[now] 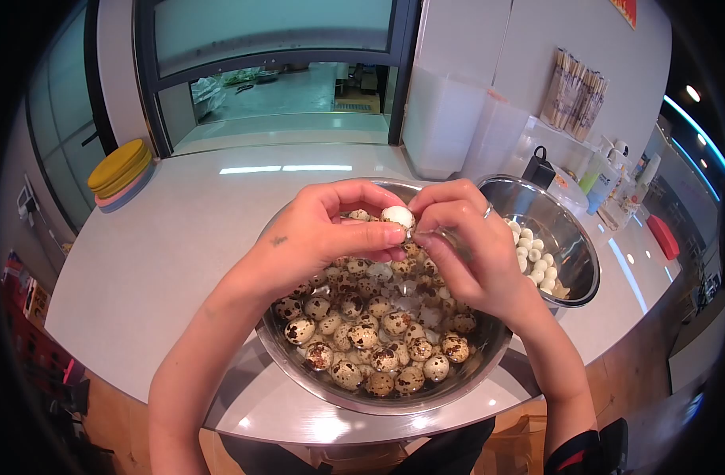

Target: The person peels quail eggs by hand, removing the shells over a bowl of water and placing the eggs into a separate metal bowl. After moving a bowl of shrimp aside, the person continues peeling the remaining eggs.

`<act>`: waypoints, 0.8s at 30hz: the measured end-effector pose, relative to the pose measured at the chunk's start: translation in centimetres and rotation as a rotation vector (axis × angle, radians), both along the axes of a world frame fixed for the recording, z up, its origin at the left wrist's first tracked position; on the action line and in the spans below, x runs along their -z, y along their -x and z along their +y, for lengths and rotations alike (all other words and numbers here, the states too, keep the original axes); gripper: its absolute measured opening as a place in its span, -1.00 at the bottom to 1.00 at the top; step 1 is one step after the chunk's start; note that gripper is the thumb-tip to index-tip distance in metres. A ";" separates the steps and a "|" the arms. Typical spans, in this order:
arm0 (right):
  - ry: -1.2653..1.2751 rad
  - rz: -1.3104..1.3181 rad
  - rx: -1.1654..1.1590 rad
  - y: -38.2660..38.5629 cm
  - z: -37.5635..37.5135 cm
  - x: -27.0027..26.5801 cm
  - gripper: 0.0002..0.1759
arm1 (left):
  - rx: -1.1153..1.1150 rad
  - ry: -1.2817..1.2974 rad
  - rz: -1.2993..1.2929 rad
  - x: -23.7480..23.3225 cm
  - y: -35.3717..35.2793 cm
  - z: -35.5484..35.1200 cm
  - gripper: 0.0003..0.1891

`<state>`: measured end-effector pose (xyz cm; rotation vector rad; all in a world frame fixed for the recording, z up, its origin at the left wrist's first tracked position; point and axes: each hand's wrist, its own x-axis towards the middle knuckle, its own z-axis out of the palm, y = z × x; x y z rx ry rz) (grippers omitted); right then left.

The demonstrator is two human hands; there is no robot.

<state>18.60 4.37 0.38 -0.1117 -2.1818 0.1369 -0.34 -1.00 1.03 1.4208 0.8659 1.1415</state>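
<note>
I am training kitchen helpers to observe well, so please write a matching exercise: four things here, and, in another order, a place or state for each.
1. Speckled eggs
2. White egg pile
3. Held egg
4. Ring

A. In the small bowl
B. On the right hand
C. In the large bowl
D. Partly peeled

Pairs: 1-C, 2-A, 3-D, 4-B.

Open counter (152,285) flanks the left hand (303,227), while the small bowl (572,253) crowds the right hand (489,249).
</note>
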 end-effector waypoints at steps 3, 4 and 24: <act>0.039 0.033 0.116 -0.2 0.3 0.1 -0.75 | 0.009 -0.001 -0.068 0.2 -0.2 0.0 -0.70; 0.057 0.052 0.203 -0.3 0.4 0.1 -0.75 | 0.006 -0.007 -0.070 0.4 -0.2 0.2 -0.68; -0.055 -0.058 0.003 0.1 0.3 0.2 -0.80 | 0.031 -0.030 0.019 0.8 0.0 0.4 -0.65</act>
